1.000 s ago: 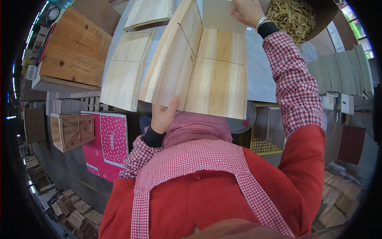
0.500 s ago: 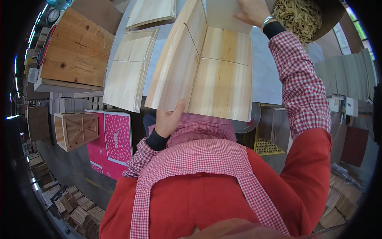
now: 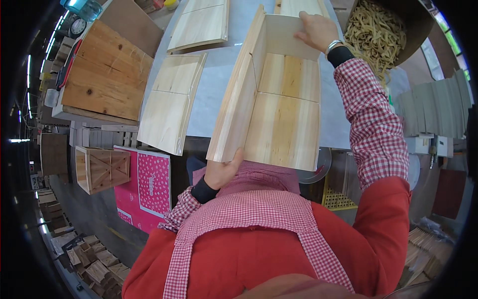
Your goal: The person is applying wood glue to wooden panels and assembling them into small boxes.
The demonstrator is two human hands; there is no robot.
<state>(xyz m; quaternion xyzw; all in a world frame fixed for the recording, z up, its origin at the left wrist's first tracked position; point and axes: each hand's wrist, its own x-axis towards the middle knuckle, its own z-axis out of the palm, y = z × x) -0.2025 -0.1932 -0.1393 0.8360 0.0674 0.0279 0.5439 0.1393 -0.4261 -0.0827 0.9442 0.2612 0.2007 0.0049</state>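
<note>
Grey counter [image 3: 219, 84], loose pine panels [image 3: 172, 102] beyond left hand [image 3: 221, 172]. Left hand clamped on near corner of open wooden box [image 3: 279, 114]; right hand [image 3: 314, 31] gripping far wall. Risk: unglued side wall folding outward if grip pressure uneven.

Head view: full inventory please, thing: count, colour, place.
Part-built wooden box: 1, pale wood, centre, held at both ends.
Loose wooden panels: 2, pale, on the grey table, left of the box.
Large wooden crate: 1, darker wood, upper left.
Small crate: 1, brown, lower left.
Pink carton: 1, beside the small crate.
Rubber bands: a heap, tan, upper right.
Left hand: 1, on the box's near end.
Right hand: 1, on its far end.
</note>
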